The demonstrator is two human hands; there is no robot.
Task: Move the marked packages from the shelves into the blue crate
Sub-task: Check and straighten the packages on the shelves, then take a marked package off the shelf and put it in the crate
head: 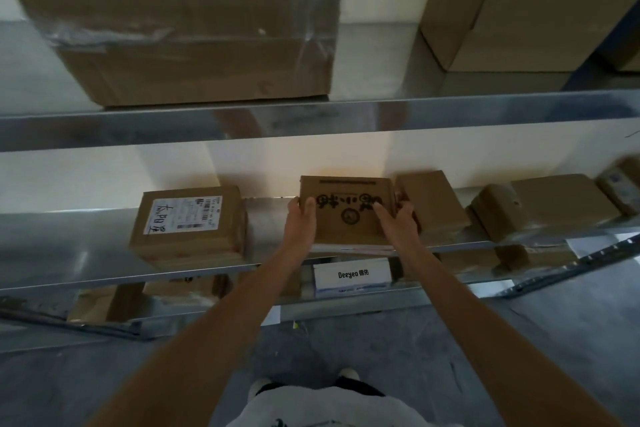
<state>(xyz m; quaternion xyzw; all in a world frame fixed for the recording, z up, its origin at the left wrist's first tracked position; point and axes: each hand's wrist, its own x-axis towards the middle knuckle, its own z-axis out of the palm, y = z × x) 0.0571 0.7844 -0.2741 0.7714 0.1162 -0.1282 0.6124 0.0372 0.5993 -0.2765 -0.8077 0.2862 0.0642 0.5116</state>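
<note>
Head view: left hand and right hand are gripping the marked box, a labelled box sitting left, a plain box crowding its right.

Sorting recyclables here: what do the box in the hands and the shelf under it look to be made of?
Box with black print, gripped by left hand and right hand: matte brown cardboard, judging by its dull, fibrous look. Shelf: apparently bare sheet metal, silvery and glossy enough to mirror the boxes on it.

Far-right box — blurred, edge-cropped
</note>
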